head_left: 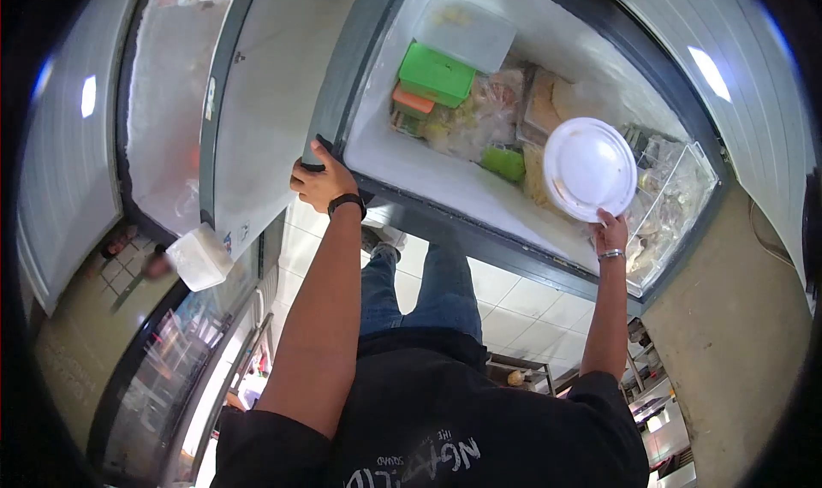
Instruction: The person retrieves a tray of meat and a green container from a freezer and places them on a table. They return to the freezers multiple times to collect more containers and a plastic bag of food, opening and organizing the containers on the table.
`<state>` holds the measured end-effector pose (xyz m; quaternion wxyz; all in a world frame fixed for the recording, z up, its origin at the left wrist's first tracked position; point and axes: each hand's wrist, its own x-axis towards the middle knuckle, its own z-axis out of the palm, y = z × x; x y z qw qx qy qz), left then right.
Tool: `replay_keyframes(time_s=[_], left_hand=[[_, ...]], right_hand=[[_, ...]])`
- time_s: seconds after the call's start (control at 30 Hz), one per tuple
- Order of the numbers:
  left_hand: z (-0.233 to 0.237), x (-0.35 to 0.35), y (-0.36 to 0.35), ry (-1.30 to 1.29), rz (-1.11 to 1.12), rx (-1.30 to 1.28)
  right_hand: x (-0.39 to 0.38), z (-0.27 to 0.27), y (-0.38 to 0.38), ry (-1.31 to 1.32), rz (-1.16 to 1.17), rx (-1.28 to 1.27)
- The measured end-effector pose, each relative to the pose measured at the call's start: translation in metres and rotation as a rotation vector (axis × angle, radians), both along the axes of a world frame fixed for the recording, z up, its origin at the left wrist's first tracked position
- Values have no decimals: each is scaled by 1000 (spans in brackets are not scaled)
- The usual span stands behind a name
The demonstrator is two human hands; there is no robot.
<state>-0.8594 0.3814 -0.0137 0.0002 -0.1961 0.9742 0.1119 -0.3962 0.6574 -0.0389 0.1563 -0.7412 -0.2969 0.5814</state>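
Note:
A round white lid or plate (589, 169) is gripped at its near edge by my right hand (610, 231), above the contents of an open chest freezer (479, 214). My left hand (324, 180) rests on the freezer's near left corner, fingers curled over the dark rim. Inside the freezer lie a green box (437, 74), an orange box (413, 101), a frosted white container (465, 32) and bagged food (479, 116). A wire basket (676, 188) with bags stands at the right end, partly behind the round white item.
A second open freezer (175, 86) stands at the left. A white block-like container (199, 257) sits near its front corner. Raised lids (728, 68) flank both sides. Below are the tiled floor (531, 295) and a shelf rack (522, 373).

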Motion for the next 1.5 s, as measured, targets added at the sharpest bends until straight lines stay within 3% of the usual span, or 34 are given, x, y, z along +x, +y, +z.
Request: replay_keyframes(time_s=[0.07, 0.13, 0.17, 0.27, 0.33, 0.37, 0.4, 0.43, 0.5, 0.6, 0.9, 1.03, 1.1, 1.13, 1.17, 1.23, 1.27, 1.3, 1.33, 1.37, 1.4, 1.43, 1.5], left_hand=[[0, 0, 1, -2, 3, 4], [4, 0, 1, -13, -6, 10], [5, 1, 2, -27, -14, 18], [-6, -1, -4, 4, -6, -1], [-5, 0, -3, -1, 0, -12], [-8, 0, -5, 27, -25, -7], [-15, 0, -10, 65, -72, -1], [-11, 1, -9, 44, -66, 5], [-2, 4, -1, -11, -49, 19], [-4, 3, -4, -38, -56, -11], [-7, 2, -6, -24, -51, -35], [-15, 1, -8, -22, -54, -41], [-22, -2, -17, 28, -70, -45], [-19, 0, -12, 28, -41, -45], [-16, -1, -12, 19, -35, -26], [-14, -1, -9, 20, -33, -44], [-12, -1, -9, 24, -44, -45], [-12, 0, -9, 35, -21, -52], [-11, 0, -8, 24, -31, -41], [-11, 0, -9, 10, -43, -32], [-15, -1, -12, 18, -23, -37], [-19, -2, -17, 12, -44, -34], [-13, -2, -12, -6, -39, 13]], right_hand=[[-20, -13, -4, 25, 116, -36], [-55, -18, -12, 98, 80, -96], [-54, -43, -15, 158, 151, -93], [-98, -78, -29, 38, 247, -177], [-130, -92, -42, -26, 440, -166], [-131, -130, -49, -317, 752, -31], [-133, -164, -63, -317, 794, 168], [-166, -115, -64, -465, 927, 420], [-198, -99, -60, -487, 878, 199], [-206, -75, -56, -469, 845, 100], [-161, -94, -48, -450, 691, 65], [-166, -100, -37, -368, 690, 133], [-161, -153, -35, -387, 741, 444], [-164, -155, -30, -300, 726, 465], [-173, -130, -24, -377, 760, 265], [-172, -142, -22, -485, 771, 367], [-170, -155, -16, -612, 948, 327], [-180, -132, -7, -747, 1075, 100], [-197, -109, 1, -735, 1096, 111], [-213, -89, 7, -883, 1158, 105], [-226, -84, 9, -1034, 1215, 101], [-232, -100, 16, -1026, 1234, 109], [-248, -158, 52, -612, 1059, 797]])
